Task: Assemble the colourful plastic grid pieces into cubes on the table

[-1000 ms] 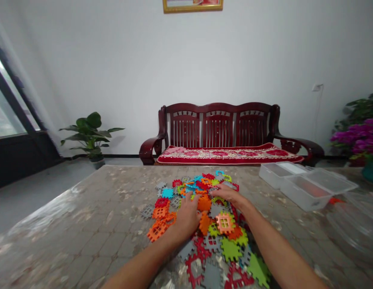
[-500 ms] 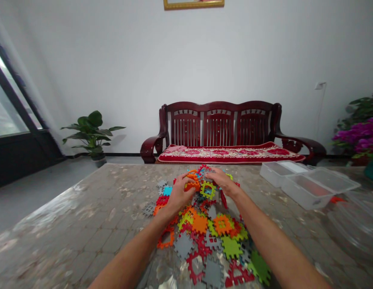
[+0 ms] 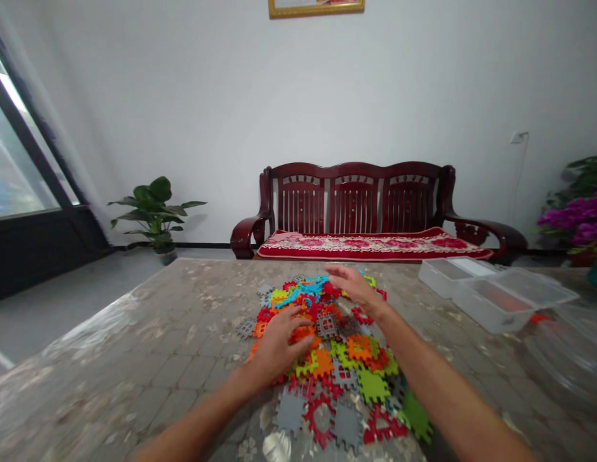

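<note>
Flat plastic building tiles with notched edges lie in a loose, overlapping heap in the middle of the table. My left hand [image 3: 280, 340] rests low over the left side of the heap, fingers apart, against orange tiles [image 3: 302, 333]. At the far side my right hand [image 3: 352, 286] hovers with its fingers stretched out, beside red tiles [image 3: 330, 290] and blue tiles [image 3: 303, 292]. A grey lattice tile [image 3: 326, 325] lies between the hands. Nearer me are a light green tile [image 3: 373, 385], a plain grey tile [image 3: 347, 424] and a red tile with a round hole [image 3: 320, 420].
Clear plastic boxes [image 3: 491, 301] stand at the table's right, one with something orange-red inside. A transparent round container [image 3: 572, 353] is in front of them. The table [image 3: 135, 359] has a patterned, shiny cover. Behind it stand a wooden bench [image 3: 351, 199] and a potted plant [image 3: 156, 215].
My left hand has moved toward me and let go of the orange tile. My right hand has opened up slightly at the far side. The heap is spread flatter, with more blue showing.
</note>
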The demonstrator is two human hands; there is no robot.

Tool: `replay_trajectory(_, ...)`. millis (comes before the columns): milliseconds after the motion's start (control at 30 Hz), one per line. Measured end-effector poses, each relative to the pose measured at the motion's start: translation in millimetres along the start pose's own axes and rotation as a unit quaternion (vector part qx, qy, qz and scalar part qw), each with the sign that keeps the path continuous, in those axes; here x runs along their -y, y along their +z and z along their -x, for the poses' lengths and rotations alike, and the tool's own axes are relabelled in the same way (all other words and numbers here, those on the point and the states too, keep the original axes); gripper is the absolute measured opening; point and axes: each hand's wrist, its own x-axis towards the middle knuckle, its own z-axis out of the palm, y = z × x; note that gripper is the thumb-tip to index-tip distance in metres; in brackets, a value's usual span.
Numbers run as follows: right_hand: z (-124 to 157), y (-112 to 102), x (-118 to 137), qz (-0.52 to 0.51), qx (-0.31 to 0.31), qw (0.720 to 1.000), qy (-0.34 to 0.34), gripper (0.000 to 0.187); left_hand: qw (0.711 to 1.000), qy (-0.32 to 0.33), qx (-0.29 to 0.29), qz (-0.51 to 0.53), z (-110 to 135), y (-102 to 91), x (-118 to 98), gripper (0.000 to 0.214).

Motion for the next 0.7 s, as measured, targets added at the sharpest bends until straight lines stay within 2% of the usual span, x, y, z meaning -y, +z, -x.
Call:
replay_trajectory(100, 23, -30, -18, 0.122, -0.044, 0.991, 0.025, 0.045, 0.998, 0.000, 0.008, -0.064, 31, 4.2, -2, 0.069)
replay_trajectory(200, 63, -70, -47, 0.259, -0.119, 0.957, 0.057, 0.048, 0.994, -0.005, 0.053, -0.093, 65, 11.9, 0, 0.102)
replay_trajectory(233, 79, -83, -58, 0.294, -0.125, 0.946, 0.065, 0.051, 0.993, -0.002, 0.071, -0.095, 74, 15.2, 0, 0.110)
replay_trajectory(300, 111, -102, -77, 0.375, -0.148, 0.910, 0.099, 0.059, 0.989, 0.004, 0.104, -0.103, 86, 22.4, 1, 0.119)
replay_trajectory(367, 137, -109, -93, 0.434, -0.146, 0.879, 0.135, 0.065, 0.986, 0.004, 0.118, -0.114, 90, 29.9, -1, 0.119)
replay_trajectory(433, 155, -104, -103, 0.449, -0.131, 0.869, 0.160, 0.068, 0.987, 0.001, 0.113, -0.118, 87, 36.7, -6, 0.113)
replay_trajectory(500, 163, -89, -107, 0.447, -0.133, 0.869, 0.165, 0.068, 0.988, 0.001, 0.108, -0.110, 79, 41.6, -14, 0.107)
replay_trajectory(700, 157, -39, -104, 0.433, -0.158, 0.882, 0.101, 0.055, 0.987, -0.001, 0.127, -0.097, 53, 48.5, -45, 0.100)
